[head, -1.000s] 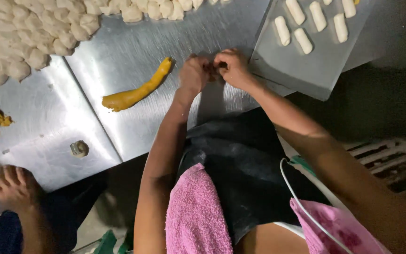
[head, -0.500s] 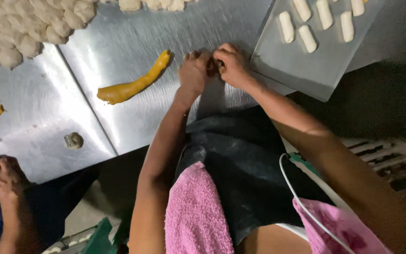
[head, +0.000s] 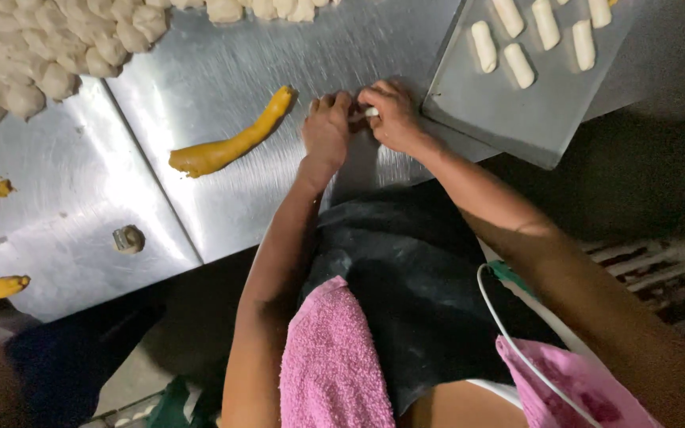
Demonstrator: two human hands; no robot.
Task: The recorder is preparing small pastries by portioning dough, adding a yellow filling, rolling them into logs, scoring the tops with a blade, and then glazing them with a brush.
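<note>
Both hands shaping a small white dough piece (head: 370,112) at the near edge of the steel table (head: 200,79).

Left hand (head: 325,131) and right hand (head: 390,115) meet, fingers pinching the dough between them, just left of the grey metal tray (head: 533,119) of white dough rolls (head: 519,65). Yellow filling strip (head: 231,143) lies apart. Judged: rolling stage; next calls for a short carry onto the tray.

The person is wearing a dark, flour-dusted apron (head: 406,285) over pink clothing (head: 334,364), with arms bare to both hands and a white cable (head: 509,333) trailing across the lap.
</note>
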